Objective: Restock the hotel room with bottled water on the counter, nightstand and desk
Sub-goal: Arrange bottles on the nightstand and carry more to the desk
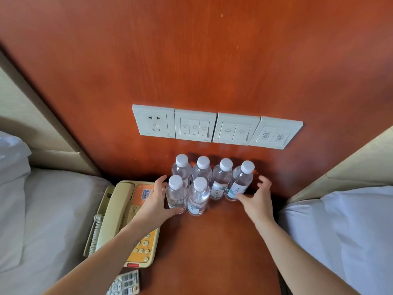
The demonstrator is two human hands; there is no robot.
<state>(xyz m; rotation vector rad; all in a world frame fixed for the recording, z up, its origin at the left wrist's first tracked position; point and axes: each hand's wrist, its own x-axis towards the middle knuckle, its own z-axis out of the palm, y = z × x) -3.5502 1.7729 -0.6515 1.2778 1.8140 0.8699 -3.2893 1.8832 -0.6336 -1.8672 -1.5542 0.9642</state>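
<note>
Several clear water bottles with white caps stand upright in two rows on the reddish wooden nightstand (pixel 212 241), against the back panel. My left hand (pixel 156 199) cups the front-left bottle (pixel 176 194) from the left, with the thumb lying across its lower front and the fingers spread. My right hand (pixel 258 199) is at the right end of the group. Its thumb touches the rightmost bottle (pixel 241 179) near the label, and its fingers are spread apart from it. A second front bottle (pixel 198 196) stands between my hands.
A beige and orange telephone (pixel 125 216) lies on the nightstand's left side, with a remote control (pixel 125 284) at the front edge. A socket and switch plates (pixel 214 126) are on the panel above the bottles. Beds with white sheets flank the nightstand on both sides.
</note>
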